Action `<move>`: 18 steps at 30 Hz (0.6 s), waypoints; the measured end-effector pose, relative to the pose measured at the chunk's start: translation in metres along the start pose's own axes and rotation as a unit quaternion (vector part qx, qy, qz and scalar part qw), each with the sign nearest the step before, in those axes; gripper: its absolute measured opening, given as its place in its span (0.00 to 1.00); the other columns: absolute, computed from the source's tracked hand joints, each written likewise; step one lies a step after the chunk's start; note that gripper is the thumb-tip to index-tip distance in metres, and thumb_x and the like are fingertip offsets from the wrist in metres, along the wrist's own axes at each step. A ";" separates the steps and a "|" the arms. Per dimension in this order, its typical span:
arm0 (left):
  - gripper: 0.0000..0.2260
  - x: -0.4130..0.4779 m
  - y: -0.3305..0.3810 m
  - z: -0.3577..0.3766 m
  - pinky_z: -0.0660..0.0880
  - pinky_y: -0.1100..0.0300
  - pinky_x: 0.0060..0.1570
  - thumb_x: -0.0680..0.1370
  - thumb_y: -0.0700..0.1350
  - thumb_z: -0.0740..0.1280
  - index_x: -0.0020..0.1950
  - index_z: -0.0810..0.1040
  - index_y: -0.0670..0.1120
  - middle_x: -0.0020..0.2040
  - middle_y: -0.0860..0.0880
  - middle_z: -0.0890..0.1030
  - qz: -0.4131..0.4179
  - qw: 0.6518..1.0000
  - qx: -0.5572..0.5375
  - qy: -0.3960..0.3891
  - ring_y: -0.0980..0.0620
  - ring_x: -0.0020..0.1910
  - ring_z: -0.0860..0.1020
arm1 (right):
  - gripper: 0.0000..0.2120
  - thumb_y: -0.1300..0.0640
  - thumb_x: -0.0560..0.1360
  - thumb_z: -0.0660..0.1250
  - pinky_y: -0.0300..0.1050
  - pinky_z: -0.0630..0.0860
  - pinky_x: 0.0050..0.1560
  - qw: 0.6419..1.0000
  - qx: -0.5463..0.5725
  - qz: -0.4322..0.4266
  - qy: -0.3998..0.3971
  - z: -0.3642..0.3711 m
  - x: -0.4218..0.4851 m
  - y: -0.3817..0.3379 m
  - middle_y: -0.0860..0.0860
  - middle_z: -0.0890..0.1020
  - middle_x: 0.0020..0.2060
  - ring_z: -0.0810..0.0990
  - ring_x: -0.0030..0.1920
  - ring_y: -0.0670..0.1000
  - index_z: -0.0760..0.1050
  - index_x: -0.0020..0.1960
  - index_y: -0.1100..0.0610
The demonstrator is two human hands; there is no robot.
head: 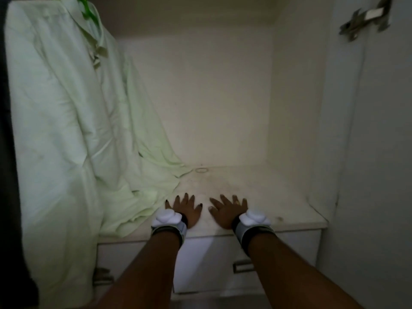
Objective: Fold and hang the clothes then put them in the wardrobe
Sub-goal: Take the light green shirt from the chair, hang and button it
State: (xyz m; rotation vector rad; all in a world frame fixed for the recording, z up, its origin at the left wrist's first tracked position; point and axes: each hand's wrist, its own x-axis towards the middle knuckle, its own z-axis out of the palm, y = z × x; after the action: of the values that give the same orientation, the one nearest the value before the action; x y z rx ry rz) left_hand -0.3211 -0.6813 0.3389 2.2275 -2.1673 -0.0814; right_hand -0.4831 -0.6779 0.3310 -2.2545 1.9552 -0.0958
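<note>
Wardrobe (211,97): green shirt (66,108) hanging | left hand (185,208), right hand (227,210) flat on shelf (256,190), grip empty

Crumpled matt cloth shirt (66,108); smooth, scuffed shelf (256,197); shiny metal hinge (365,18).

Fig. notes, obscured parts only: green hanger (85,7) cropped by top edge, hook out of frame. Pale shirt (55,97): shoulder cut off at top. Dark strip (6,152) along left edge: cropped, too dim to identify. Door hinge (365,17), top right: blurred, partly cropped. Drawer handle (242,266), below front edge of ledge (278,197): right part hidden by right forearm (289,275). Small ring-shaped mark (201,170) nr ledge's back edge: too small to tell whether stain or obj. Metal piece (103,276) under ledge's front-left corner: blurred, part-covered by shirt. Palms of left hand (185,209) & right hand (227,211) hidden, flat against ledge.
</note>
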 end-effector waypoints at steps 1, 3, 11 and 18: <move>0.29 -0.007 0.000 0.000 0.41 0.42 0.75 0.82 0.62 0.43 0.80 0.44 0.53 0.80 0.52 0.44 0.004 1.000 0.002 -0.001 0.47 0.79 0.45 | 0.27 0.34 0.80 0.41 0.62 0.34 0.73 1.000 -0.003 0.005 0.000 -0.001 -0.007 -0.001 0.45 0.43 0.79 0.40 0.78 0.58 0.43 0.78 0.37; 0.28 -0.018 -0.001 -0.003 0.42 0.43 0.75 0.82 0.61 0.43 0.80 0.45 0.52 0.80 0.51 0.44 0.017 1.000 -0.001 -0.006 0.47 0.79 0.45 | 0.28 0.34 0.80 0.41 0.61 0.35 0.74 1.000 -0.006 0.012 -0.008 -0.004 -0.016 -0.004 0.46 0.43 0.79 0.40 0.78 0.59 0.43 0.78 0.37; 0.25 -0.072 -0.008 0.001 0.44 0.44 0.76 0.84 0.57 0.43 0.80 0.45 0.53 0.80 0.50 0.44 0.057 0.998 -0.007 -0.021 0.44 0.79 0.46 | 0.28 0.35 0.81 0.43 0.60 0.38 0.75 1.000 -0.011 0.018 0.002 0.004 -0.079 -0.017 0.46 0.44 0.79 0.42 0.78 0.61 0.44 0.78 0.40; 0.28 -0.124 0.014 0.010 0.44 0.44 0.75 0.83 0.60 0.45 0.80 0.45 0.51 0.80 0.47 0.45 0.035 0.999 0.000 0.001 0.40 0.78 0.45 | 0.28 0.40 0.83 0.49 0.60 0.42 0.75 1.000 0.006 0.007 -0.011 -0.002 -0.135 -0.022 0.48 0.47 0.79 0.44 0.78 0.60 0.47 0.79 0.44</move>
State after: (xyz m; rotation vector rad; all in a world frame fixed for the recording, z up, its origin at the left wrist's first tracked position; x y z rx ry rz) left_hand -0.3392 -0.5574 0.3318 2.1481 -2.2415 -0.0760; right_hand -0.4813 -0.5413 0.3433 -2.2235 1.9536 -0.0802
